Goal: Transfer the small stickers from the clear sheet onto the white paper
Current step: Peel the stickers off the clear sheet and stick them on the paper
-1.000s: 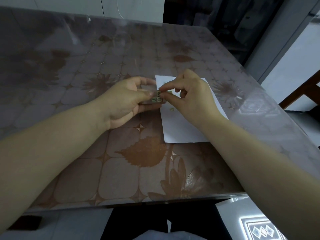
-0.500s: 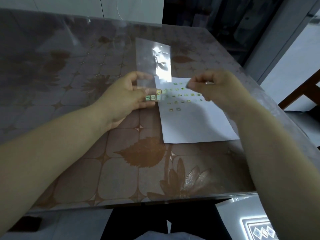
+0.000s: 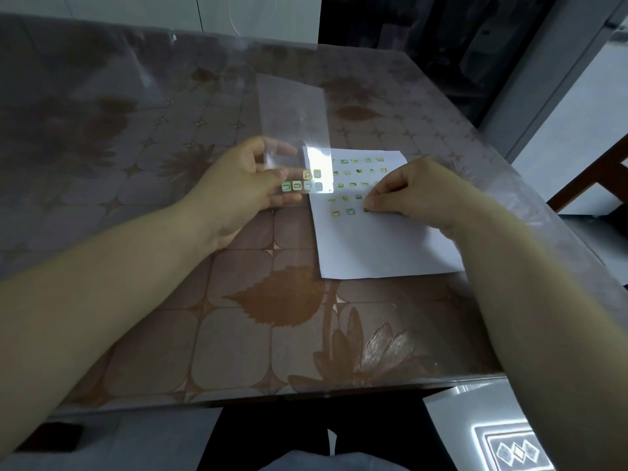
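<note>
Currently: left hand (image 3: 244, 188) pinches the lower end of the clear sheet (image 3: 292, 113) between thumb and fingers. It holds the sheet up off the counter (image 3: 238, 334), with the sheet's lower right corner over the top-left corner of the white paper (image 3: 373, 249). Right hand (image 3: 407, 195): fingers curled, thumb and forefinger tips together on one sticker (image 3: 366, 209) at the right end of the paper's lowest row. Cannot tell whether that sticker is fully down on the paper.

Paper lies flat on the counter, just right of the left hand.

Progress, judged: well past halfway. Placed stickers (image 3: 347, 172) fill the upper half of the paper in five rough rows; the lower half is bare. Unpeeled stickers (image 3: 297, 185) sit clustered at the sheet's bottom edge, beside the left thumb; the rest of the sheet looks stripped.

Counts:
- clear sheet: one
- white paper: one
- unpeeled stickers: six visible (two above, four below)
- placed stickers: about twenty, including the one under the right fingertips. Count is uncertain, as glare on the sheet and the right hand may hide some.

Left to do, judged: seat the current sticker, then move the last six.
</note>
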`<state>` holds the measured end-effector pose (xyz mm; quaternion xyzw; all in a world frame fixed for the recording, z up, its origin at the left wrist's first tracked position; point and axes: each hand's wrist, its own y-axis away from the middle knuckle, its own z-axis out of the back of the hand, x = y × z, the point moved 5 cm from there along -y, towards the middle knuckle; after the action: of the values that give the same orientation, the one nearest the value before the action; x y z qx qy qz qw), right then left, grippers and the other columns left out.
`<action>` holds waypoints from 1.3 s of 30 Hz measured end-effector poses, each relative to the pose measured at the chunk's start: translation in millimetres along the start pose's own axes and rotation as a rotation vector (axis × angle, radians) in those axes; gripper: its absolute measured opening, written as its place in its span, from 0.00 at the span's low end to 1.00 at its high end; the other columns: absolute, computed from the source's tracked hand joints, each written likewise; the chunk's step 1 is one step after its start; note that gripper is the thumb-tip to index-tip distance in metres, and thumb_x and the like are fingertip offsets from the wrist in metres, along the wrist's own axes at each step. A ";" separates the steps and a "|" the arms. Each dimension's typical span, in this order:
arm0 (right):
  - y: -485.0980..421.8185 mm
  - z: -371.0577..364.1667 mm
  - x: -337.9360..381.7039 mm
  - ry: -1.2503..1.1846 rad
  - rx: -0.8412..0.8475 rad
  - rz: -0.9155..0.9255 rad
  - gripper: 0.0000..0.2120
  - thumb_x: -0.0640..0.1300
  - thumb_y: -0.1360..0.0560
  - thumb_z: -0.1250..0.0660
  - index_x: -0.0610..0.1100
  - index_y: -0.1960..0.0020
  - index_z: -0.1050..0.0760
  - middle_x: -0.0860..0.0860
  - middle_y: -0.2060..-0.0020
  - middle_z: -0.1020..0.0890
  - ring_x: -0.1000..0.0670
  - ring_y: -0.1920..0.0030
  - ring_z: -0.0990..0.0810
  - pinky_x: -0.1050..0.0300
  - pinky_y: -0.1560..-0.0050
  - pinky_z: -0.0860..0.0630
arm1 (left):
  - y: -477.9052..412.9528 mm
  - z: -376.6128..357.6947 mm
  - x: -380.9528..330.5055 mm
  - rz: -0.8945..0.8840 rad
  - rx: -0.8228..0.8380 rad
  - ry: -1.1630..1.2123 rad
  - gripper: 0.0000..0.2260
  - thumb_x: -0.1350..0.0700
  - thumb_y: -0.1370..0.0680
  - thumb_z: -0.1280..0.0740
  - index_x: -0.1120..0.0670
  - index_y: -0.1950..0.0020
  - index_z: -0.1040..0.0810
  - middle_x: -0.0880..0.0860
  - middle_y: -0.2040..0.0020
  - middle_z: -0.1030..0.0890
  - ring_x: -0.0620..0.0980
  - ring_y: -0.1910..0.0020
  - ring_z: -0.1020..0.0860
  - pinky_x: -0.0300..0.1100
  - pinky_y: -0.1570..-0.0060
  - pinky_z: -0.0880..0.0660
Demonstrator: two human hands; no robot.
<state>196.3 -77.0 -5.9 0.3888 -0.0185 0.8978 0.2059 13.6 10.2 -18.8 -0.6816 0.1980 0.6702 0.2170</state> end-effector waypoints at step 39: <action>12.5 -23.4 43.8 0.061 -0.312 0.582 0.03 0.44 0.30 0.27 0.49 0.57 0.18 0.59 0.66 0.35 0.63 0.69 0.31 0.73 0.65 0.34 | 6.8 -10.9 0.1 0.128 0.119 0.167 0.15 0.70 0.28 0.34 0.59 0.43 0.27 0.59 0.53 0.18 0.50 0.56 0.17 0.40 0.55 0.20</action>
<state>148.5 -68.3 10.3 0.3039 -0.2599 0.9166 -0.0017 18.8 -1.6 -19.0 -0.7068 0.2980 0.6106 0.1968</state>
